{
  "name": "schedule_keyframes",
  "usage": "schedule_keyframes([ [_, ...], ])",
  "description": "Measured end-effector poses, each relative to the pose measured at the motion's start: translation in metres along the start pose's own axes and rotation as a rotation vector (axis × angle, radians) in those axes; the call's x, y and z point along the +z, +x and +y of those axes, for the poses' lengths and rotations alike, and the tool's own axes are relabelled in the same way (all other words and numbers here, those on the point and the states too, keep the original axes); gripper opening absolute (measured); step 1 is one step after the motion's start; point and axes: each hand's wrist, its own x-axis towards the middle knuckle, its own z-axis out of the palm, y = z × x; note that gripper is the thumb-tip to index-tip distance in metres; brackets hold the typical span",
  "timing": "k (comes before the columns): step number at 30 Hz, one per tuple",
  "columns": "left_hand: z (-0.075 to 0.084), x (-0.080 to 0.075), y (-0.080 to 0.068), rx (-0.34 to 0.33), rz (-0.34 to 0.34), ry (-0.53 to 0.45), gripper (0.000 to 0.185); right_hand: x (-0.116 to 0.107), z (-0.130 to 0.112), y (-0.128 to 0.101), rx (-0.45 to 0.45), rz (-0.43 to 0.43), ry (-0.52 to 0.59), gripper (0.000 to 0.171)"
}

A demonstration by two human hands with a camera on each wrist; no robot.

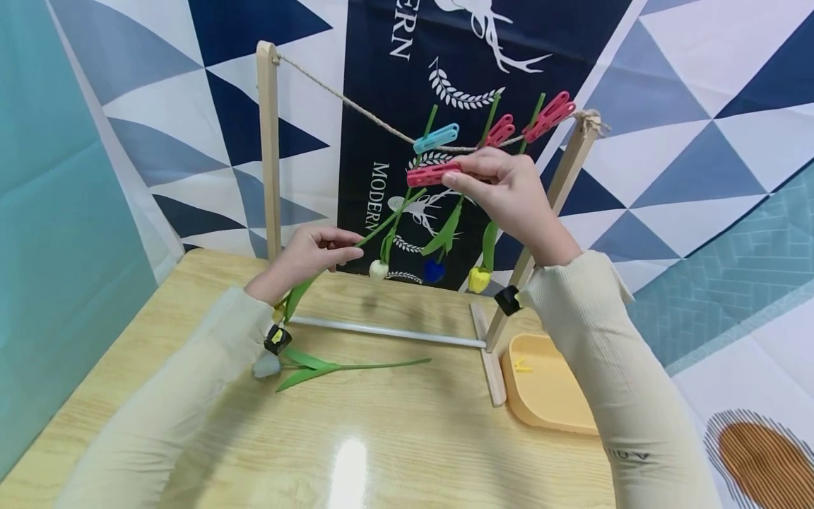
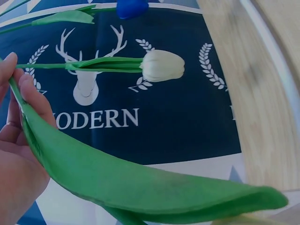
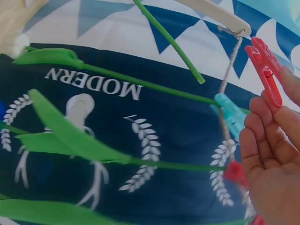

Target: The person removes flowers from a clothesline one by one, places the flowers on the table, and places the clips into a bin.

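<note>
My left hand [image 1: 311,254] pinches the green stem [image 1: 391,218] of an artificial tulip below the rope [image 1: 356,106]. The tulip's broad leaf [image 2: 117,173] crosses the left wrist view; its flower is mostly hidden by my wrist. My right hand [image 1: 509,187] pinches a red clothespin [image 1: 425,174] just beneath the rope, with its free end toward the left. Upside down from the rope hang a white tulip [image 1: 379,270] on a light-blue clothespin [image 1: 436,138], a blue tulip [image 1: 434,271] and a yellow tulip [image 1: 480,280] on red clothespins [image 1: 550,116].
The rope is strung between a left wooden post [image 1: 270,155] and a right one [image 1: 575,161]. A white rod [image 1: 388,331] joins them low down. Another tulip [image 1: 381,365] lies on the table. An orange tray [image 1: 553,403] at right contains a yellow clothespin [image 1: 523,365].
</note>
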Motion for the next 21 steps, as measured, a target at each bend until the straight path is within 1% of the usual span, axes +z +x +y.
schedule_keyframes([
  [6, -0.009, 0.009, -0.002, -0.051, -0.097, 0.010, 0.027, 0.002, 0.025, -0.026, 0.053, -0.012, 0.012, 0.030],
  [10, -0.018, 0.014, -0.002, -0.076, -0.154, 0.004, 0.028, 0.003, 0.042, -0.045, 0.114, -0.025, 0.018, 0.031],
  [17, -0.031, 0.024, -0.005, -0.125, -0.225, 0.017, 0.027, 0.002, 0.068, -0.073, 0.216, -0.055, 0.019, 0.034],
  [21, -0.039, 0.029, -0.008, -0.125, -0.253, 0.030, 0.027, 0.001, 0.081, -0.089, 0.258, -0.068, 0.016, 0.036],
])
